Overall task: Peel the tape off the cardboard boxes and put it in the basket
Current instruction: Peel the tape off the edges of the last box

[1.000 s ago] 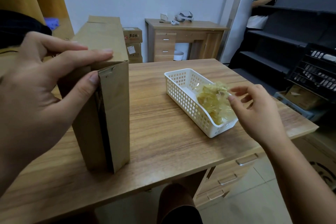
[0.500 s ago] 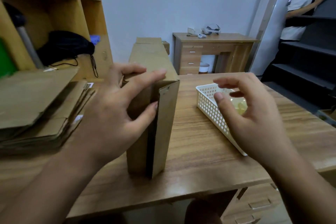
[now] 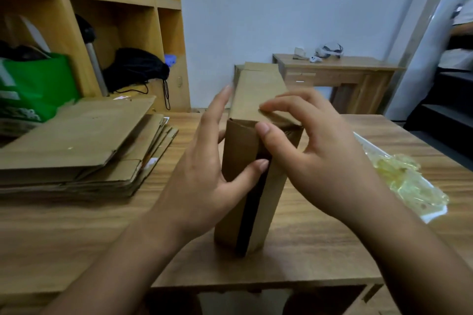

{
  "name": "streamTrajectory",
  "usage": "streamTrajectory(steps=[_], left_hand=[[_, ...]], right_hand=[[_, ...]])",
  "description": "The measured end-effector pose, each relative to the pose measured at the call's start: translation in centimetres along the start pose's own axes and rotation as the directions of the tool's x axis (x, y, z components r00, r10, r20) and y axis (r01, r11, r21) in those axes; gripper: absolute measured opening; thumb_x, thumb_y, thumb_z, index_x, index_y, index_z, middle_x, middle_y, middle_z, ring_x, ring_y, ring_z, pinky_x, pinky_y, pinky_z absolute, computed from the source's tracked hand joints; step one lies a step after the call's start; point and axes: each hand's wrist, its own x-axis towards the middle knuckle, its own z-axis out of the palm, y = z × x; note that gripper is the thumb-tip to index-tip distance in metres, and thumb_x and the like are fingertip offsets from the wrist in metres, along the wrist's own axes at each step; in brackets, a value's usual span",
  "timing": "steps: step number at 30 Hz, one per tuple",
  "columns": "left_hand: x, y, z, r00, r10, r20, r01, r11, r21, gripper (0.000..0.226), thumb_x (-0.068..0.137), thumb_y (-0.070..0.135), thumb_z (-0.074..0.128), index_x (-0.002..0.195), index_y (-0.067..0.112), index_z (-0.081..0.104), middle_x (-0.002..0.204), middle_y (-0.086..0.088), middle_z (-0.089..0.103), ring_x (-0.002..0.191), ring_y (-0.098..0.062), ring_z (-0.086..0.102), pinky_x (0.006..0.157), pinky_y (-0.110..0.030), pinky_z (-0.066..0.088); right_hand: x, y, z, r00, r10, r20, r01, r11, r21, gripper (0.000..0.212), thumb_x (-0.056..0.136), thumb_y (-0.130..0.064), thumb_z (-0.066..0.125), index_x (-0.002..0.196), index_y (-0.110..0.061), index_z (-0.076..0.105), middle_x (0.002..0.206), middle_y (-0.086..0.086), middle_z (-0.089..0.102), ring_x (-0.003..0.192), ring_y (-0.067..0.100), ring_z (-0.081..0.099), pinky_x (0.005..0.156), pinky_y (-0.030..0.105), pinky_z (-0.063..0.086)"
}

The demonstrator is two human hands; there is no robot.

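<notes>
Light-brown wooden table (image 3: 64, 227) spreads beneath both forearms, which reach in from the lower edge. At its middle a tall brown cardboard box (image 3: 272, 202) stands upright on one end, with a dark vertical gap running down the face nearest the camera. The left hand (image 3: 202, 186) clasps the box from its left side. Its fingers lie straight up along the side wall and the thumb presses on the near face beside the gap, so this grip holds the box. The right hand (image 3: 322, 161) comes over from the other side with curled fingers. Its thumb rests high on the near face and its forefinger sits on the top flap, a narrow grip pinching the box's upper front edge. Whether any strip of tape lies between those fingertips cannot be told.

Near the box on its right, partly behind the right wrist, a white plastic basket (image 3: 433, 215) sits on the table, and crumpled yellowish clear tape (image 3: 407, 181) is piled in it. To the left lies a stack of flattened brown cardboard sheets (image 3: 76, 146), apart from the box. Behind the stack stands a wooden cubby shelf (image 3: 112, 0) holding a green bag (image 3: 35, 84) and a black drawstring bag (image 3: 135, 69). Against the pale far wall is a second, smaller wooden table (image 3: 340, 69) with a white headset (image 3: 330, 50) on top.
</notes>
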Motion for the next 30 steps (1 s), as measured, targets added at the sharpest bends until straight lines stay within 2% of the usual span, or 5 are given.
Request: streamTrajectory(steps=[5,9,18,23,30], left_hand=[[-2.5,-1.3,1.1,0.986,-0.148,0.075,0.145,0.989,0.04,0.107,0.081,0.06,0.07,0.158,0.048,-0.003,0.164,0.025,0.02,0.148,-0.001,0.029,0.118,-0.046,0.036],[-4.2,-1.9,2.1,0.972,-0.208,0.106,0.196,0.974,0.117,0.104,0.083,0.061,0.069,0.153,0.058,-0.008,0.158,0.021,0.035,0.139,-0.011,0.045,0.111,-0.034,0.04],[-3.4,-1.3,0.5,0.985,-0.102,0.139,0.075,0.98,0.184,0.083,0.089,0.048,0.055,0.157,0.052,0.009,0.148,0.02,0.046,0.12,-0.003,0.056,0.095,-0.035,0.056],[-2.4,-1.5,-0.8,0.99,-0.002,0.139,-0.036,0.961,0.273,0.069,0.091,0.046,0.051,0.156,0.044,0.028,0.153,0.028,0.039,0.132,0.006,0.046,0.102,-0.032,0.052],[-1.2,-2.1,-1.7,0.95,-0.039,0.308,-0.052,0.958,0.283,0.058,0.092,0.054,0.052,0.149,0.048,0.04,0.149,0.032,0.044,0.137,0.011,0.041,0.108,-0.038,0.05]], right_hand=[[-0.2,0.2,-0.1,0.999,0.039,-0.036,-0.037,0.998,0.046,0.037,0.09,-0.046,0.053,0.118,-0.029,0.068,0.122,-0.008,0.054,0.112,-0.012,0.048,0.087,-0.001,0.034],[-0.4,0.5,-0.3,0.996,0.065,-0.057,-0.061,0.996,0.07,0.032,0.09,-0.048,0.053,0.115,-0.035,0.066,0.122,-0.01,0.054,0.109,-0.018,0.047,0.086,-0.001,0.032],[-1.3,3.4,-0.6,0.991,0.058,-0.12,-0.041,0.989,0.141,0.035,0.096,-0.048,0.05,0.124,-0.032,0.064,0.128,-0.01,0.055,0.123,-0.003,0.051,0.089,0.004,0.038],[-2.9,6.2,0.5,0.967,0.238,-0.092,-0.179,0.891,0.418,0.053,0.09,-0.056,0.046,0.133,-0.029,0.062,0.13,-0.007,0.062,0.122,0.007,0.06,0.104,0.043,0.051],[-5.6,9.9,2.5,0.926,0.376,-0.027,-0.304,0.787,0.536,0.045,0.092,-0.043,0.048,0.134,-0.033,0.06,0.123,-0.019,0.066,0.118,0.003,0.062,0.101,0.036,0.053]])
